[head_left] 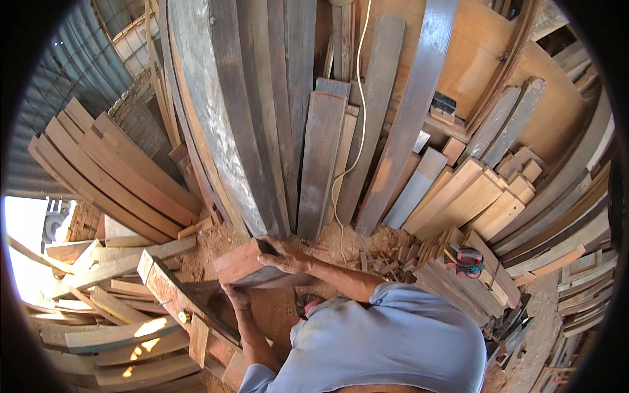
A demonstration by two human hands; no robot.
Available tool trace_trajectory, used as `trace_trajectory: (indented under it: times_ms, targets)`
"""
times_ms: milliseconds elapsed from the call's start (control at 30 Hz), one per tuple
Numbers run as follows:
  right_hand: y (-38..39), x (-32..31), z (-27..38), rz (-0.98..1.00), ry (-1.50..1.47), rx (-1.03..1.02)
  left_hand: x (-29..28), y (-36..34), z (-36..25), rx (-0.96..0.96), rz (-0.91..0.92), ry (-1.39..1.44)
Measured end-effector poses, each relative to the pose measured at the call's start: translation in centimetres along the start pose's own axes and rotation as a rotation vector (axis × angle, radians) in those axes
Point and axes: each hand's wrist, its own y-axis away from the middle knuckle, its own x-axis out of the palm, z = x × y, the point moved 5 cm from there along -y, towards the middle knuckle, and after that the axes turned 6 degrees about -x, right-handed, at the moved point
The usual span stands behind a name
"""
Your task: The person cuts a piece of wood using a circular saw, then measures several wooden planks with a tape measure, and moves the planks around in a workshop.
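Note:
A wooden board [237, 261], reddish on its near face with a darker edge, is held in front of my body at the lower middle. My right hand [280, 261] grips it at the upper right end, fingers curled over the edge. Under its lower left part, my left hand [236, 296] holds the same piece, its fingertips partly hidden. Below and left is a long wooden plank assembly [164, 288], tilted, with a small yellow object [185, 316] on it. A red-and-black object [309, 305], mostly hidden by my shirt, is close below the board.
Tall planks [321, 164] stand ahead, with a pale cord [338, 196] among them. Boards lean at left [118, 170] and right [472, 196]. Offcuts [124, 308] pile at lower left. A red-and-black power tool [463, 262] sits on stacked timber at right. Wood shavings [347, 245] cover the floor.

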Motion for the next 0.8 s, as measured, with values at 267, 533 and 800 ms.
trace_trajectory:
  times_ms: [267,533,800]
  targets:
    - [-3.0,1.1,-0.2,-0.036,-0.125,0.093,-5.4,-4.1,2.6,-0.068,0.041,-0.033]
    - [-4.1,0.9,-1.9,-0.198,-0.264,0.096,-5.8,-7.7,4.9,0.182,0.051,-0.279]
    - [-4.1,5.7,1.6,-0.181,-0.064,0.005,-8.5,-4.1,-0.6,0.22,0.092,-0.379]
